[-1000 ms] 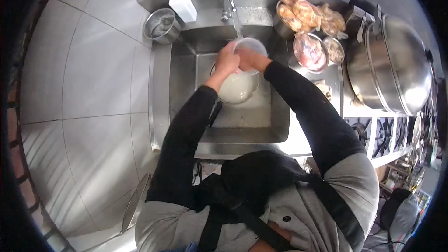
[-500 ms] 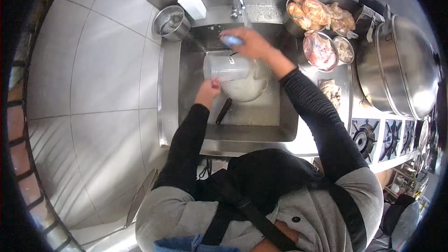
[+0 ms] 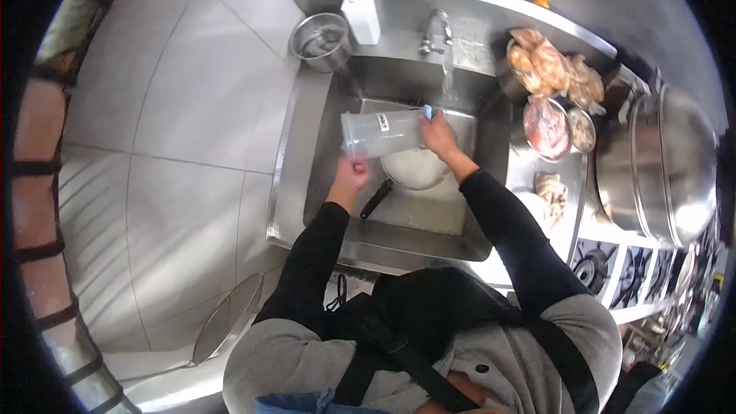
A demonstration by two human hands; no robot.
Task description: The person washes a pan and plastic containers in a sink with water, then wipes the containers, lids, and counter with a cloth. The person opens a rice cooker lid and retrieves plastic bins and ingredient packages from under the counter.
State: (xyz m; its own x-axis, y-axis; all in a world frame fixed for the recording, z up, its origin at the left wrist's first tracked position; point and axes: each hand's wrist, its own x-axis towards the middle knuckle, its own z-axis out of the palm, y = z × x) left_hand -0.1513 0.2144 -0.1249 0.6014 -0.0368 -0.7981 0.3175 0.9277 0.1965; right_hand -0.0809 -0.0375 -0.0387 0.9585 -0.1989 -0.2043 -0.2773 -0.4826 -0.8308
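A clear plastic container (image 3: pixel 369 138) with a small label lies tilted on its side above the sink (image 3: pixel 326 157). My left hand (image 3: pixel 353 174) grips it near its wide rim, fingers closed. At the container's other end is my right hand (image 3: pixel 438 136), closed around a blue sponge (image 3: pixel 428 112) that is mostly hidden by the fingers. Below the container, a pan (image 3: pixel 418 170) with whitish contents sits in the sink, its black handle (image 3: pixel 376 199) pointing toward me. Water runs from the faucet (image 3: pixel 435 37) just beyond my right hand.
A metal pot (image 3: pixel 320 42) and a white pump bottle (image 3: pixel 360 17) stand at the sink's back left corner. On the right are bagged food (image 3: pixel 540 63), a bowl of meat (image 3: pixel 547 129), a crumpled cloth-like item (image 3: pixel 551 195), a large steel pot (image 3: pixel 652 165) and stove burners (image 3: pixel 594 264).
My right hand with the sponge has come down from near the faucet to the container's far end. My left hand keeps its hold near the rim. The camera view has shifted.
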